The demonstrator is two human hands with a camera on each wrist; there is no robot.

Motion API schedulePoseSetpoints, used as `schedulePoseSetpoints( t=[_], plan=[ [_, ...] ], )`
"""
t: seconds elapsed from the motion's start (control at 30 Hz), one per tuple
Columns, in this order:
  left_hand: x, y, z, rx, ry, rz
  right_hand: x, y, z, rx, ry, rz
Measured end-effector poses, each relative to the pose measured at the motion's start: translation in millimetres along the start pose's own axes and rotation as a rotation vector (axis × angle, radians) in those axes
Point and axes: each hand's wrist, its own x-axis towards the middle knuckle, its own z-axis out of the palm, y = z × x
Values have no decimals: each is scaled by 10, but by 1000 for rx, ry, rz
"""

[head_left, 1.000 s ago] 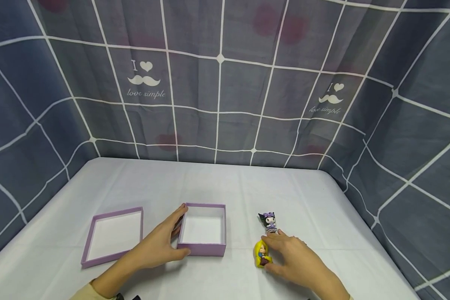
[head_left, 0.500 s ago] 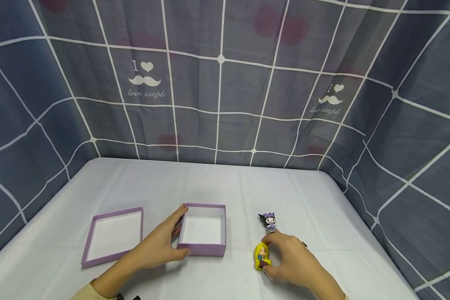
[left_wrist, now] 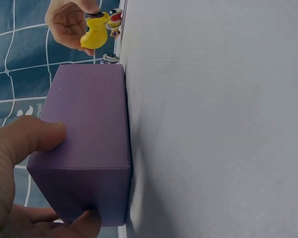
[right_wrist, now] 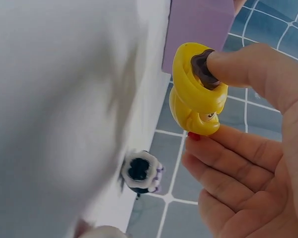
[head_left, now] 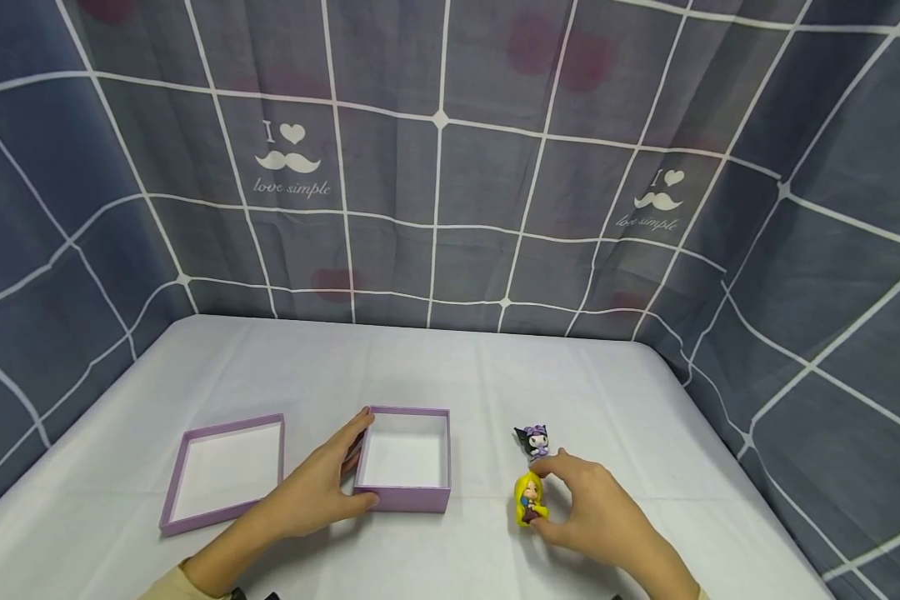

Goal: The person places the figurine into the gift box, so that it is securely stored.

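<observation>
My right hand pinches a yellow-haired doll figurine between thumb and fingers; the right wrist view has it tipped, its dark base against the thumb and held off the white surface. Just beyond stands a figurine with black ears and a purple bow. My left hand grips the left side of an open purple box, thumb on its front wall, fingers around the corner. White inside, the box shows nothing in it. A small red-and-yellow figure appears beside the right hand in the left wrist view.
A purple-rimmed box lid lies inside-up left of my left hand. Everything rests on a table with a white cloth. Grey-blue checked curtains enclose the back and both sides. A pale rounded thing is cut off low in the right wrist view.
The right hand has closed its pinch on the yellow-haired figurine and raised it slightly; the figurine now stands a little farther up and right. The left hand and box have stayed put.
</observation>
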Motion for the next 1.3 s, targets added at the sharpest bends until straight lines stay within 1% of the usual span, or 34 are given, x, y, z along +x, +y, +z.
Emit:
schedulePoseSetpoints(
  t=[0.27,0.5,0.67,0.77,1.0,1.3],
  plan=[
    [-3,-2,-1,16,2,12,45,-27,-92,-15,28,-25],
    [-14,-8,-1,24,4,14,109,-23,-108,-6,59,-110],
    [-14,-21,-1,19,5,17,153,-43,-122,-14,72,-143],
    [-12,-26,-2,17,5,17,173,-66,-137,-13,79,-154],
    [-2,-29,-3,7,-6,17,236,-125,-169,-20,78,-137],
    [-4,-22,-6,-2,-3,6,365,-184,-185,-25,95,-195]
  ],
)
